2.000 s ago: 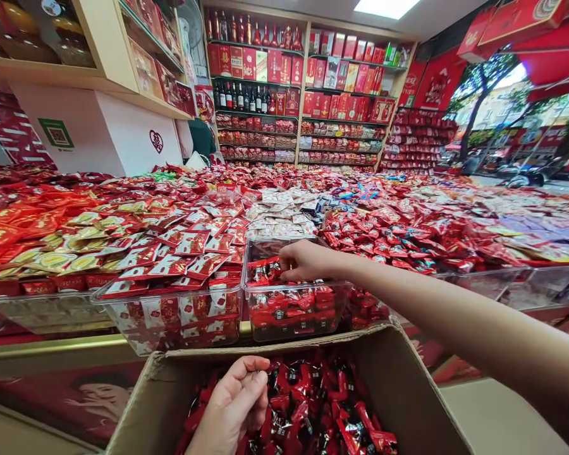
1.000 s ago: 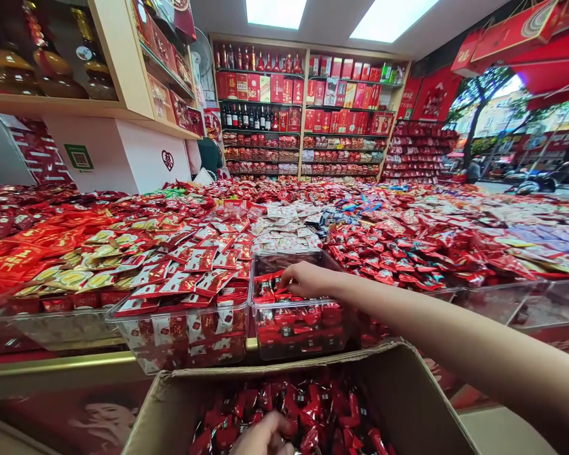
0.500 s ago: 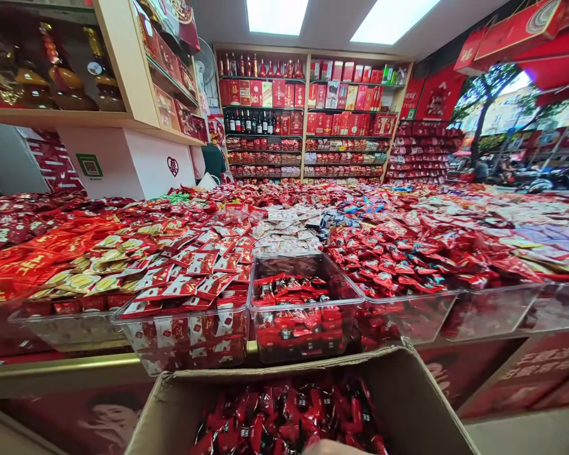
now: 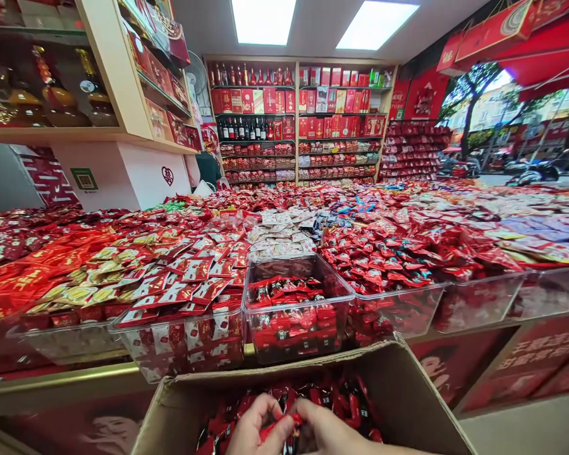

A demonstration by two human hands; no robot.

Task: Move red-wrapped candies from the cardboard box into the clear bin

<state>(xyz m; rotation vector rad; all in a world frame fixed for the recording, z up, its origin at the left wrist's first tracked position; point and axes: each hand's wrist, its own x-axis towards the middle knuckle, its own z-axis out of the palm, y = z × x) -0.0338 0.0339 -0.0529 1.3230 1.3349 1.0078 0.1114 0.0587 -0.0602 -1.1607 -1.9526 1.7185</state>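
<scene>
Low in the view, an open cardboard box (image 4: 408, 388) holds many shiny red candy packets (image 4: 355, 404) with dark labels. Inside it, my left hand (image 4: 256, 430) has its fingers curled on a few of these packets. My right hand (image 4: 325, 430) closes on the same small group from the other side, fingertips near those of the left. How many packets are between them I cannot tell. Just beyond the box stands a clear plastic bin (image 4: 298, 308), partly filled with similar red packets.
A bin of red-and-white packets (image 4: 180, 338) adjoins on the left, one of red packets (image 4: 393, 309) on the right. White packets (image 4: 282, 234) lie behind. Shelves (image 4: 296, 120) with bottles and red boxes line the back. A wooden cabinet (image 4: 137, 126) overhangs at upper left.
Both hands have come into the box and closed on red packets; earlier only a bit of one hand showed at the bottom edge. The view has shifted slightly.
</scene>
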